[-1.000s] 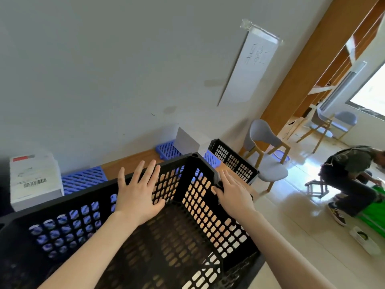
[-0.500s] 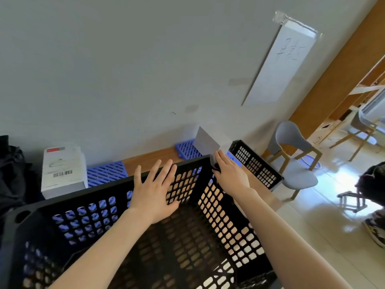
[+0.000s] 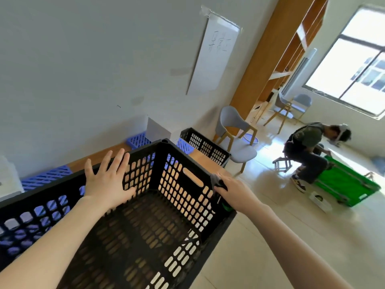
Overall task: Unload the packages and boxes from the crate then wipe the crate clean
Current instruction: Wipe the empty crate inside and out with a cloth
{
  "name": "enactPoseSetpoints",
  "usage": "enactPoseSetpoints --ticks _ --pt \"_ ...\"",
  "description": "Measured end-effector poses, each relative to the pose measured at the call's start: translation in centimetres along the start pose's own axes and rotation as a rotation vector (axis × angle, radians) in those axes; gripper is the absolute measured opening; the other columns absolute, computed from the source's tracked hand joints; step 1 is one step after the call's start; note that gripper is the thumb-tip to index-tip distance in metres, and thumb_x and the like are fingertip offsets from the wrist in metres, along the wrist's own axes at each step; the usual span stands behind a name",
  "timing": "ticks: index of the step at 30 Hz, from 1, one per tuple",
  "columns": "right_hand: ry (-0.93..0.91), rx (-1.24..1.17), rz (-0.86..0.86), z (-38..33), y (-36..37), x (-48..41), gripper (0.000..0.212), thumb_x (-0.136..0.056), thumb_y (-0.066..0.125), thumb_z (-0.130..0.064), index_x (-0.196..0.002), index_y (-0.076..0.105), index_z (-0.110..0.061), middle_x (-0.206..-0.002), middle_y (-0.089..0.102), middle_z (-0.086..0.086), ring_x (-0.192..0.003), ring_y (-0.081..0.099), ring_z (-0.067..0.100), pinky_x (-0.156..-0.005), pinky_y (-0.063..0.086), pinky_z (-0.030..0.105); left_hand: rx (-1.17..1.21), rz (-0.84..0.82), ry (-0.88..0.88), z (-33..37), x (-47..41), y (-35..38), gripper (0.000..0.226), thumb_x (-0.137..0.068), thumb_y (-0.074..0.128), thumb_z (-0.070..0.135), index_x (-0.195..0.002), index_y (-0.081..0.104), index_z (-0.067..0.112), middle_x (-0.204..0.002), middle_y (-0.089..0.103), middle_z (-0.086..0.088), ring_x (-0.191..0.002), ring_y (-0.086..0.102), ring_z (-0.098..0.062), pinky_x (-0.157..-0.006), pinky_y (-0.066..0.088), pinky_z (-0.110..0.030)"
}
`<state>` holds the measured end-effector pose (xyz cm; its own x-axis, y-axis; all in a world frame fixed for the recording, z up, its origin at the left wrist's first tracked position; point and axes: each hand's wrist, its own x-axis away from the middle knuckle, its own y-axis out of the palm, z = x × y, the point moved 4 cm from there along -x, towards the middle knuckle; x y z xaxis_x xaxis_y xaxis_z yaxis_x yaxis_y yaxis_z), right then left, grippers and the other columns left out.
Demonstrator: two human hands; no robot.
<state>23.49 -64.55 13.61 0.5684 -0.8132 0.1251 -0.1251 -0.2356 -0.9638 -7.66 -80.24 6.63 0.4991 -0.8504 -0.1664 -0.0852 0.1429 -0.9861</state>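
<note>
A black perforated plastic crate fills the lower half of the view, and nothing lies inside it. My left hand rests flat with spread fingers against the inside of the crate's far wall, holding nothing. My right hand sits on the rim of the right wall, closed on a dark cloth that it presses onto the rim. A white box stands against the wall behind the crate. Part of another white box shows at the left edge.
Blue slatted pallets lie along the grey wall on a wooden strip. A second black crate sits beyond, beside a grey chair. At the right a person crouches over a green crate on the tiled floor.
My right hand has slid with the cloth from the crate's far corner back along the right rim toward me. My left hand stays on the far wall. The view has swung right.
</note>
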Motion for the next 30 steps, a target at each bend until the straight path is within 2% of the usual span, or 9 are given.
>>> enactPoseSetpoints --ticks 2,4,8,12,17,20,22,24,30 --pt "0.082 -0.081 -0.019 1.2 -0.5 1.9 0.011 -0.098 0.05 -0.039 -0.101 0.058 -0.031 -0.097 0.064 -0.007 -0.095 0.06 0.018 -0.081 0.049 0.029 -0.013 -0.005 0.003 -0.1 0.0 0.0 0.105 -0.078 0.039 0.078 -0.155 -0.009 0.026 -0.162 -0.016 0.004 -0.149 -0.01 -0.02 -0.112 0.005 -0.061" --pt "0.162 -0.183 -0.014 2.0 -1.3 3.5 0.017 -0.098 0.05 -0.038 -0.087 0.055 -0.027 -0.086 0.06 -0.006 -0.084 0.059 0.016 -0.067 0.043 0.024 -0.021 -0.016 0.009 -0.1 -0.1 0.0 0.105 -0.078 0.037 0.079 -0.155 -0.01 0.026 -0.162 -0.017 0.004 -0.149 -0.01 -0.02 -0.112 0.007 -0.061" --pt "0.232 -0.305 0.001 2.6 -2.3 6.1 0.019 -0.099 0.049 -0.036 -0.089 0.059 -0.022 -0.085 0.061 -0.003 -0.078 0.056 0.013 -0.063 0.039 0.022 -0.003 -0.035 0.02 -0.2 -0.3 -0.2 0.105 -0.078 0.038 0.08 -0.155 -0.01 0.026 -0.163 -0.016 0.003 -0.15 -0.01 -0.021 -0.113 0.007 -0.061" --pt "0.228 -0.327 -0.011 2.5 -1.8 8.4 0.021 -0.1 0.048 -0.036 -0.111 0.061 -0.023 -0.099 0.065 0.0 -0.09 0.059 0.015 -0.072 0.043 0.025 -0.004 -0.054 0.021 -0.2 -0.3 -0.3 0.106 -0.077 0.04 0.08 -0.154 -0.01 0.027 -0.162 -0.016 0.004 -0.15 -0.009 -0.021 -0.113 0.009 -0.061" --pt "0.185 -0.394 0.005 2.5 -0.5 11.5 0.028 -0.1 0.049 -0.038 -0.121 0.062 -0.026 -0.089 0.062 -0.014 -0.078 0.055 0.001 -0.063 0.038 0.015 0.144 -0.151 0.015 -0.2 -0.2 -1.7 0.098 -0.083 0.049 0.072 -0.156 0.002 0.027 -0.163 -0.012 0.005 -0.15 -0.007 -0.019 -0.115 0.006 -0.059" --pt "0.009 -0.365 -0.031 1.2 0.6 13.4 0.029 -0.1 0.046 -0.038 -0.127 0.05 -0.048 -0.128 0.054 -0.022 -0.107 0.05 -0.004 -0.087 0.039 0.015 0.337 -0.173 0.011 -0.6 0.5 -4.1 0.082 -0.088 0.056 0.059 -0.154 0.021 0.024 -0.164 -0.005 0.0 -0.151 -0.003 -0.022 -0.119 0.007 -0.052" --pt "-0.123 -0.307 -0.034 -0.2 1.0 14.3 0.034 -0.101 0.044 -0.038 -0.126 0.035 -0.06 -0.143 0.026 -0.034 -0.132 0.023 -0.009 -0.113 0.019 0.021 0.451 -0.19 0.03 -1.0 2.5 -5.4 0.079 -0.088 0.061 0.052 -0.153 0.026 0.023 -0.164 0.0 0.0 -0.151 -0.001 -0.022 -0.121 0.009 -0.05" --pt "-0.213 -0.266 -0.005 -1.1 1.5 14.8 0.038 -0.101 0.044 -0.038 -0.137 0.038 -0.05 -0.146 0.022 -0.032 -0.14 0.011 -0.009 -0.12 0.003 0.026 0.577 -0.25 0.053 -1.2 6.1 -6.2 0.075 -0.088 0.064 0.048 -0.151 0.03 0.026 -0.163 0.005 0.003 -0.15 -0.001 -0.015 -0.122 0.007 -0.043" --pt "-0.49 -0.211 0.101 -4.7 4.7 17.8 0.047 -0.099 0.045 -0.043 -0.145 0.041 -0.035 -0.152 0.027 -0.027 -0.142 0.004 -0.013 -0.121 -0.006 0.026 0.611 -0.354 0.076 -2.1 18.6 -7.7 0.065 -0.084 0.057 0.056 -0.143 0.035 0.042 -0.157 0.014 0.022 -0.14 0.0 0.008 -0.115 0.004 -0.021"
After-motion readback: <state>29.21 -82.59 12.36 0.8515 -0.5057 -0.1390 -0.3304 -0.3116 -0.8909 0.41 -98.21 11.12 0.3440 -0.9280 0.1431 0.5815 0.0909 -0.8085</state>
